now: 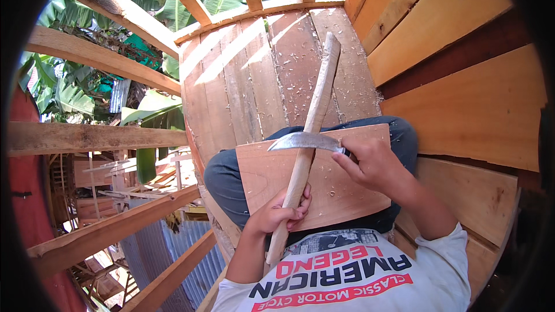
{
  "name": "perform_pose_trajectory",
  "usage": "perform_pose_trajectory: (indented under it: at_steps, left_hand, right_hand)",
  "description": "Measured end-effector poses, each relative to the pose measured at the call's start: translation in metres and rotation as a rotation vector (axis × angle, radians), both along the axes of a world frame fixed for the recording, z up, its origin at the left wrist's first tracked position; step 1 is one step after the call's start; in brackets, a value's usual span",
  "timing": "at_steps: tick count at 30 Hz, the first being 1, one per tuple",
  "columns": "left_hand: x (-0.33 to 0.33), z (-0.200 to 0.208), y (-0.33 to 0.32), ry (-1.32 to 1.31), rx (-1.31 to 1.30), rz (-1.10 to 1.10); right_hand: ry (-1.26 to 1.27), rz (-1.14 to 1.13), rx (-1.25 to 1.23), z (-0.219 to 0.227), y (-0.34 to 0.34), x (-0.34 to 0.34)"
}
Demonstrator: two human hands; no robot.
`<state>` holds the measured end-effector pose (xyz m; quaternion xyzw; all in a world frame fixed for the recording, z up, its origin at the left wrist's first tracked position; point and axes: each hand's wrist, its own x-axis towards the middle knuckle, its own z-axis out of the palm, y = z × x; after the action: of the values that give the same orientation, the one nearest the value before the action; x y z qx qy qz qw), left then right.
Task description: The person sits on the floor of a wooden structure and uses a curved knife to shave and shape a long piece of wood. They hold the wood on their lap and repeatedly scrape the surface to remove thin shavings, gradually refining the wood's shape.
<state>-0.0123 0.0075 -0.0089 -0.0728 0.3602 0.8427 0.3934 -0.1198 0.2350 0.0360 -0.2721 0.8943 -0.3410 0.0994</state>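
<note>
A long, pale wooden stick with a roughly carved surface slants from my shirt front up over the floor. My left hand is closed around its lower part. In my right hand is a knife with a curved metal blade; my fingers wrap its handle, which is mostly hidden. The blade lies across the stick at about its middle, its tip pointing left. Under both rests a flat wooden board on my lap, with a few small shavings on it.
I sit with legs folded on a plank floor strewn with wood shavings. To the right rises a wall of wooden boards. Wooden railing bars run along the left and far sides, with banana leaves and corrugated metal sheets beyond.
</note>
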Motion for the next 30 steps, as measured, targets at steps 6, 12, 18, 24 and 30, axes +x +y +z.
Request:
perform_pose_trajectory:
  at_steps: [6, 12, 18, 24, 30]
  left_hand:
    - [-0.008, 0.003, 0.003, -0.02, -0.056, -0.025]
    - [0.002, 0.0, 0.003, 0.016, -0.062, 0.002]
    - [0.007, 0.006, 0.01, 0.094, -0.223, -0.009]
    - [0.003, 0.006, 0.021, 0.24, -0.42, -0.032]
    - [0.009, 0.007, 0.013, 0.188, -0.338, -0.033]
  right_hand:
    - [0.1, -0.14, 0.153, -0.02, 0.004, -0.007]
    - [0.226, -0.248, 0.208, -0.017, 0.006, -0.014]
    - [0.051, -0.163, 0.235, -0.001, 0.007, -0.002]
    - [-0.003, -0.411, 0.214, -0.014, 0.021, -0.032]
    - [0.072, -0.194, 0.208, -0.016, 0.011, -0.011]
